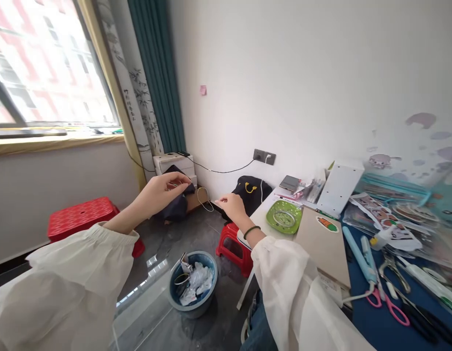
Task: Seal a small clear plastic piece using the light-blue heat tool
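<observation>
My left hand [167, 191] is raised at the centre, thumb and fingertips drawn together in a pinch; what it holds, if anything, is too small to make out. To its right, my right hand [229, 204] is also pinched, with a dark band [252, 228] round the wrist. Whatever lies between its fingertips cannot be made out. A thin pale loop [205, 200] shows between the two hands; whether either hand touches it is unclear. Below them on the floor stands a blue bin [194, 312] with crumpled plastic [200, 277] inside.
On the right, a white table [264, 214] bears a green plate [284, 217], a cardboard sheet [323, 243] and pink-handled scissors [396, 312]. A red stool [81, 214] stands left; another red stool [233, 243] is beside the table. A black bag [244, 187] rests by the wall.
</observation>
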The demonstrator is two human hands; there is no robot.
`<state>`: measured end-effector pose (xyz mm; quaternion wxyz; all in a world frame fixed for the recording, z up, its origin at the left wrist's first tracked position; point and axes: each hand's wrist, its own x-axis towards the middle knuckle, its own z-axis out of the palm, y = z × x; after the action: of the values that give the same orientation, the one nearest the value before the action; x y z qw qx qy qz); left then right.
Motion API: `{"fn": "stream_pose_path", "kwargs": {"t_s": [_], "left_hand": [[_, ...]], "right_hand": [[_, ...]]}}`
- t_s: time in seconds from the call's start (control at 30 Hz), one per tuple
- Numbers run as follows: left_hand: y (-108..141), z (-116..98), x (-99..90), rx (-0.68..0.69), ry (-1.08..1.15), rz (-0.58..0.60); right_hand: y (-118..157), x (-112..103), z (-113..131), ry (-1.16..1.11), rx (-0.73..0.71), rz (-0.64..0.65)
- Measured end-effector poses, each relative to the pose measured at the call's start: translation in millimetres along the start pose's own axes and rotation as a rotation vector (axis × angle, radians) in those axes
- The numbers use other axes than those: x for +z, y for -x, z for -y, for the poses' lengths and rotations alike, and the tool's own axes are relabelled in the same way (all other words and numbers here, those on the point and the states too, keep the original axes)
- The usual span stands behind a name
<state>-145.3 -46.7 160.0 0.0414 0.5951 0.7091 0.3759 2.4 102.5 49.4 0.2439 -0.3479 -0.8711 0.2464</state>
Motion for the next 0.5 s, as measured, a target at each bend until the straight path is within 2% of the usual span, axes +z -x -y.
{"fn": "stream_pose_path", "kwargs": {"t_s": [0.13, 0.23, 0.37, 0.5], "left_hand": [[6, 8, -0.4, -0.018, 0.004, 0.016], [2, 7, 13.7, 0.011, 0.018, 0.045], [-8, 4, 50.5, 0.088, 0.083, 0.135], [-20, -12, 106.1, 0.193, 0.133, 0.273]], "right_hand": [[-1, 1, 7, -0.062, -0.037, 0.044], [11, -18, 9, -0.078, -0.055, 0.037], [45, -73, -11, -0.051, -0.021, -0.077], [96, -136, -58, -0.026, 0.059, -0.144]]}}
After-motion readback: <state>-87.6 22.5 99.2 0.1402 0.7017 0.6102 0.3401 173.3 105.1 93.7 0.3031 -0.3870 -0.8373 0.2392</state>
